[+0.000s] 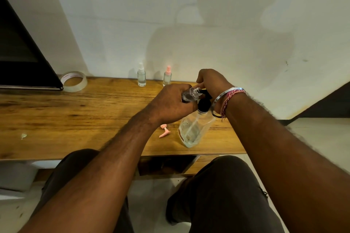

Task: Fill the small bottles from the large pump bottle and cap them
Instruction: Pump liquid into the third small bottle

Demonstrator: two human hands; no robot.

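Both forearms are extended forward and converge ahead of the body. The left hand (pixel 171 103) is curled, knuckles up, in a closed grip. The right hand (pixel 213 83) is flexed downward at the wrist, fingers bent, just beside the left.

The wooden table (pixel 75 111) before me runs against the wall. At its back edge stand two small bottles, one white-capped (pixel 141 75), one pink-capped (pixel 167 76). A tape roll (pixel 74 81) lies toward the back left corner. The large pump bottle (pixel 195 128) stands near the front edge, with a loose pink spray cap (pixel 165 131) just beside it.
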